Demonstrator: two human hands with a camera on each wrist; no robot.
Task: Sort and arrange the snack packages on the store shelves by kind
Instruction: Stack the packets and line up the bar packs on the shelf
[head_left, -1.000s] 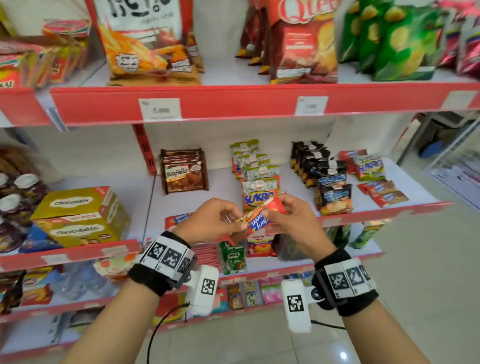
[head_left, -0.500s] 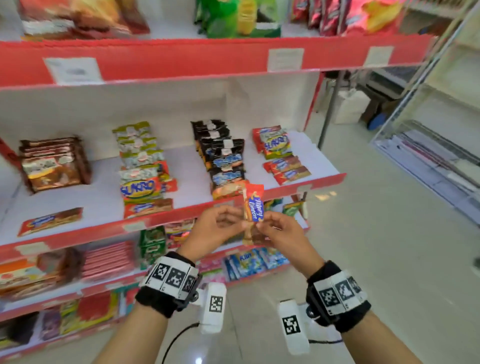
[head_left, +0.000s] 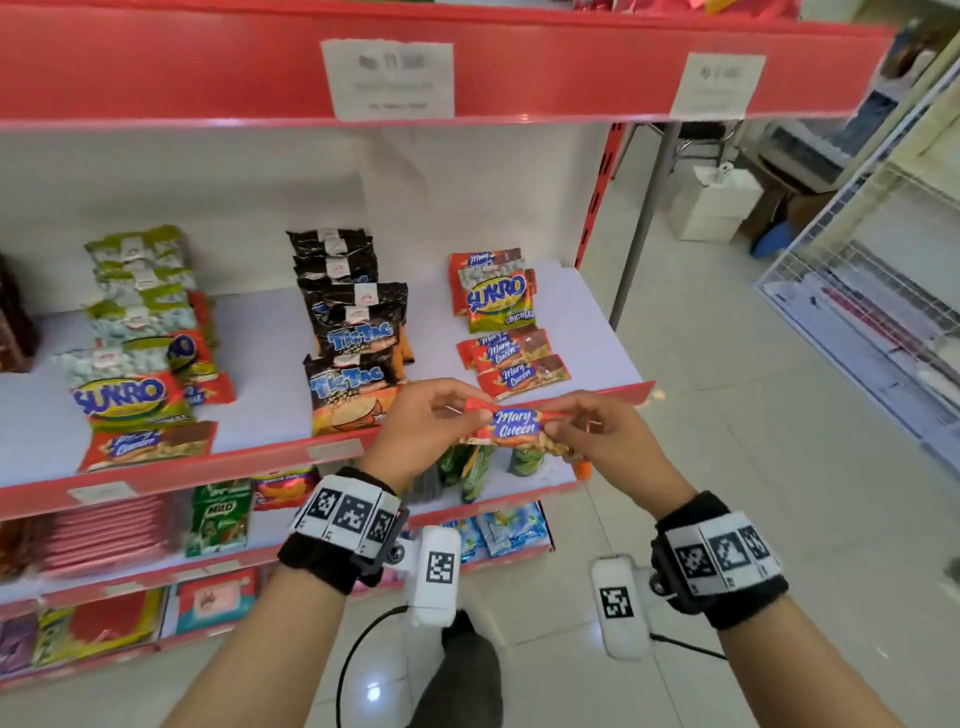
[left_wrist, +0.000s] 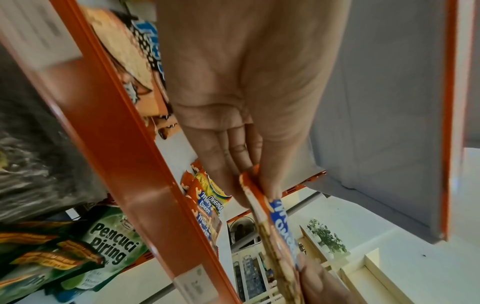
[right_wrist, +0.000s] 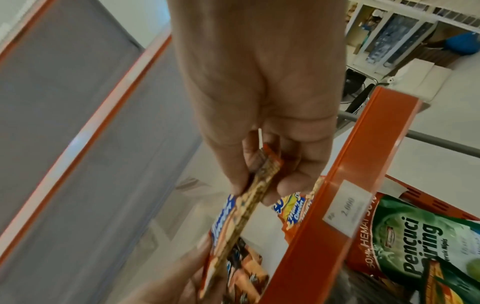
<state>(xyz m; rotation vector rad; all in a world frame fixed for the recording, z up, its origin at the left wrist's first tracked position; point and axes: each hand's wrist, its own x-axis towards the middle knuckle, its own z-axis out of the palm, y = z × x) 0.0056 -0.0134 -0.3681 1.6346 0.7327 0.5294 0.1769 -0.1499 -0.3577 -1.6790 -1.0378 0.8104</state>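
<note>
I hold a red Mary Queen packet (head_left: 514, 425) flat between both hands, just in front of the red shelf edge (head_left: 332, 451). My left hand (head_left: 470, 413) pinches its left end and my right hand (head_left: 553, 427) pinches its right end. The packet (left_wrist: 275, 232) shows edge-on in the left wrist view, and in the right wrist view the packet (right_wrist: 241, 216) runs down from my fingers (right_wrist: 291, 185). Two more Mary Queen packets (head_left: 514, 364) lie on the shelf just behind, below a Sukro bag (head_left: 498, 301).
On the same shelf stand Tic Tac bags (head_left: 353, 358) in the middle and green bags with Sukro (head_left: 130, 395) at the left, plus one Mary Queen (head_left: 148, 444) at the front left. The shelf's right end (head_left: 647, 387) meets open tiled floor (head_left: 727, 415). Lower shelves hold dish-soap pouches (right_wrist: 420, 234).
The view has swung right along the shelf. The packet has turned from upright to level between my hands and now sits in front of the right-hand Mary Queen stack.
</note>
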